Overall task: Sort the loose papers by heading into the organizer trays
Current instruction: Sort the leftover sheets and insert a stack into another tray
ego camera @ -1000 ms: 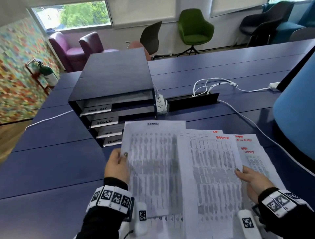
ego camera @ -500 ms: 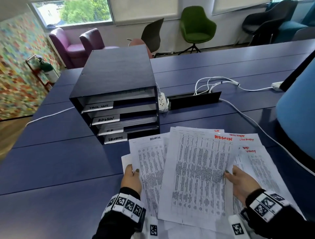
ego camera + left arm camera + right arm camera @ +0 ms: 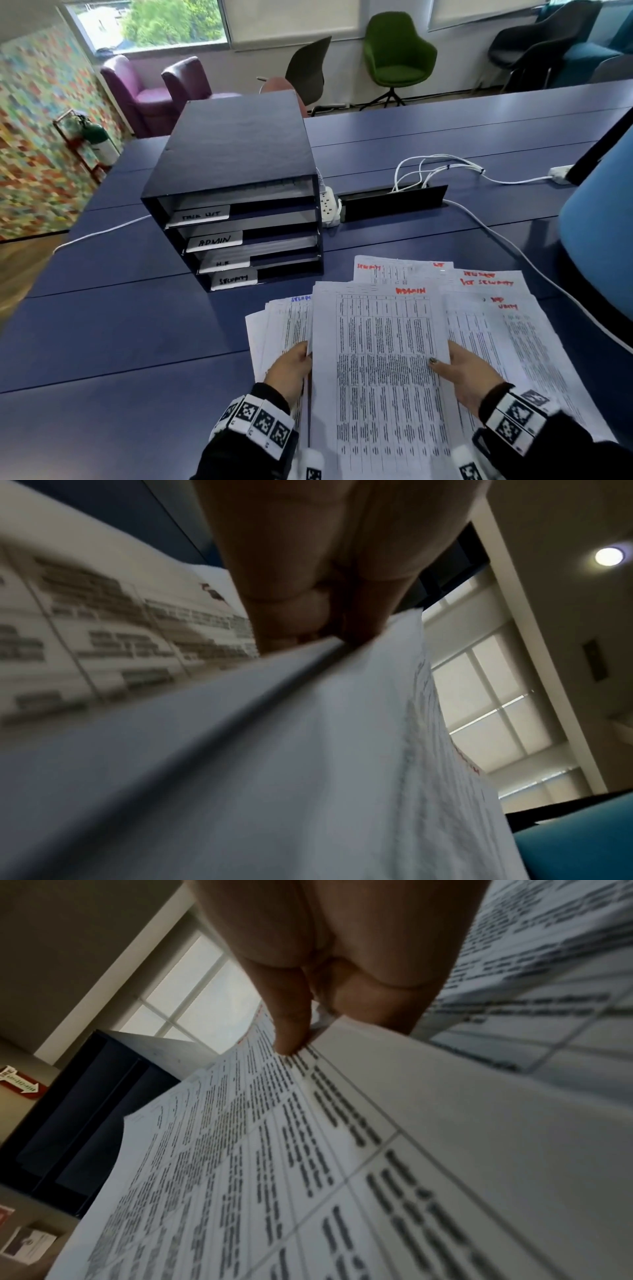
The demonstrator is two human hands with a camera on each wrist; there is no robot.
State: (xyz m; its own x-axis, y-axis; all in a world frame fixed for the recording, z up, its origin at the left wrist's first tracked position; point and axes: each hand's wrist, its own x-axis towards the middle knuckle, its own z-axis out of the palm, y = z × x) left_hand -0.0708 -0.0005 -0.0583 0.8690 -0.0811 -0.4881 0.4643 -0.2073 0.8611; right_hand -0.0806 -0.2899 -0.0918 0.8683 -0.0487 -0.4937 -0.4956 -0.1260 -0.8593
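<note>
Both hands are holding one printed sheet by its side edges, just above a spread of loose papers lying on the blue desk. The left hand is pinching the sheet's left edge, thumb on top and fingers tucked under; the left wrist view is showing the fingers closing on the paper's edge. The right hand is gripping the right edge, its thumb pressing on the printed side, which the right wrist view is confirming. The sheet is carrying dense tables of small print and a red handwritten heading reading "ADMIN".

Among the papers underneath, red headings reading "SECURITY" are showing at the far left and right corners, and a blue heading is peeking out at the left, cut off by the held sheet.

The dark organizer is standing on the desk just beyond the papers, to their left. Its four trays are bearing white labels, top to bottom: one too blurred to read, "ADMIN", "H.R" and "SECURITY". A white power strip is sitting beside the organizer.
</note>
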